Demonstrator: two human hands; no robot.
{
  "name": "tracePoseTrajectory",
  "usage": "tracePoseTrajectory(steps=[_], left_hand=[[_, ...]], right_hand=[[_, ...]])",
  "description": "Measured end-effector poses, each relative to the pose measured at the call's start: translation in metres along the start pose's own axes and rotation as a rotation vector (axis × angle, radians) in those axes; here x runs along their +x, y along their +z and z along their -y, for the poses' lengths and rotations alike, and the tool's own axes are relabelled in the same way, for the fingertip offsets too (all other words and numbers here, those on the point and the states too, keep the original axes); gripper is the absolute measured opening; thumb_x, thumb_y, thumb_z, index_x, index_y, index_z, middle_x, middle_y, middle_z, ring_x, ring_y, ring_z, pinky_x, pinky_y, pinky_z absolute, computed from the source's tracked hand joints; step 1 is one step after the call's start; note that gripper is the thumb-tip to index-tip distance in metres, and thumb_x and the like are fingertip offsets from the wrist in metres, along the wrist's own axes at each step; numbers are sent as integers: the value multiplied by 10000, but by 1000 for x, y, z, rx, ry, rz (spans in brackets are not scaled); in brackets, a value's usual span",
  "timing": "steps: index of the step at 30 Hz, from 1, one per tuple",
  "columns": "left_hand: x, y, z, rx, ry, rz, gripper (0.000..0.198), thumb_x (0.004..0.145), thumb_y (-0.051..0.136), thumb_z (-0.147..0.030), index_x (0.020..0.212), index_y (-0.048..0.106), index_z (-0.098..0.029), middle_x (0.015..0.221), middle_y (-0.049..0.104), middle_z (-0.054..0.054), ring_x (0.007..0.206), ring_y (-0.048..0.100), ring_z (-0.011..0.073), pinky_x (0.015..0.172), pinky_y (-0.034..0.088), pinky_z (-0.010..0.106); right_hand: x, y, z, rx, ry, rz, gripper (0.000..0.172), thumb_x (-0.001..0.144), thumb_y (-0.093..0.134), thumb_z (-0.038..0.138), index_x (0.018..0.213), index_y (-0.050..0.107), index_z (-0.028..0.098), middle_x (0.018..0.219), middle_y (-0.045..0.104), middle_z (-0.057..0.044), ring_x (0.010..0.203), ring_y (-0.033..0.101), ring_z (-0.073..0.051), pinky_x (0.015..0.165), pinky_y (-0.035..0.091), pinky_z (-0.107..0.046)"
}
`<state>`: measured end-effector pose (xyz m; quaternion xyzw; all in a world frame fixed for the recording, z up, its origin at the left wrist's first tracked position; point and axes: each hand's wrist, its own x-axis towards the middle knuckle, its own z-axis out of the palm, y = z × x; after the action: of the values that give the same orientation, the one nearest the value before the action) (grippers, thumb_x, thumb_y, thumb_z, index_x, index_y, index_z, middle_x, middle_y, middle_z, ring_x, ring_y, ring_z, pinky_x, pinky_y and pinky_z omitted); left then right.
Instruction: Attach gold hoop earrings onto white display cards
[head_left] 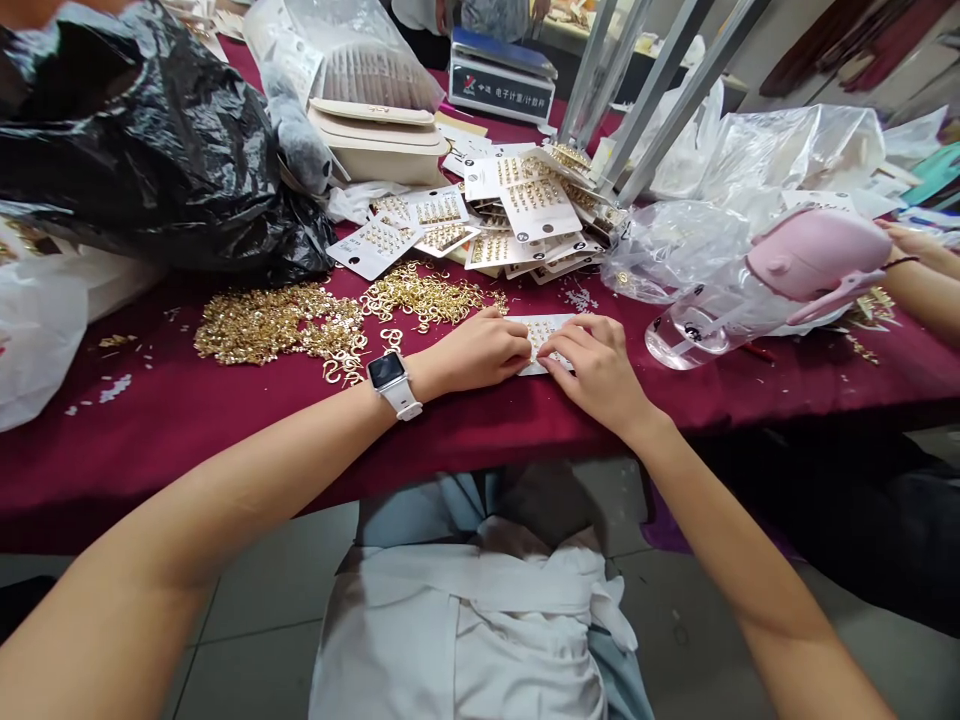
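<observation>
A small white earring card (541, 328) with rows of gold pieces lies flat on the cloth in front of me. My left hand (484, 350), a white watch on its wrist, is closed with its fingers curled at the card's left edge. Over the card's right part, my right hand (596, 365) has thumb and fingertips drawn together in a pinch; anything between them is too small to make out. Just beyond my left hand lie a heap of gold number-like or curved pieces (420, 295) and a pile of small gold parts (255, 325).
Behind my hands is a stack of filled earring cards (536, 195). A black plastic bag (172, 160) sits left, a pink-lidded bottle (817, 255) right. Farther back are a digital scale (502, 78) and metal posts (664, 100). A co-worker's arm (926, 280) enters from the right.
</observation>
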<state>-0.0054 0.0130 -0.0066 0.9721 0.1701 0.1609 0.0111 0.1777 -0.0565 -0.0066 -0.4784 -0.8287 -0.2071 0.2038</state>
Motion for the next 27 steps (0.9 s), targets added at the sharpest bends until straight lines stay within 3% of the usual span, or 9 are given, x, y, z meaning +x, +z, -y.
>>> tracePoseTrajectory(steps=[12,27], left_hand=[[0,-1,-1,-17,16,-20,273,912,410,-215,773,635,-150,814,674,31,747,583,137,750,308,295],[3,-1,-2,6,1,5,269,914,417,-218,806,651,-142,845,680,31,776,591,145,754,313,297]], right_hand=[[5,-7,-3,42,-4,147,111,868,526,215,816,623,203,907,698,-27,999,516,-238,925,268,-413],[6,-8,-2,-32,-77,127,189,914,460,223,835,630,197,917,705,-18,1004,527,-227,934,253,-413]])
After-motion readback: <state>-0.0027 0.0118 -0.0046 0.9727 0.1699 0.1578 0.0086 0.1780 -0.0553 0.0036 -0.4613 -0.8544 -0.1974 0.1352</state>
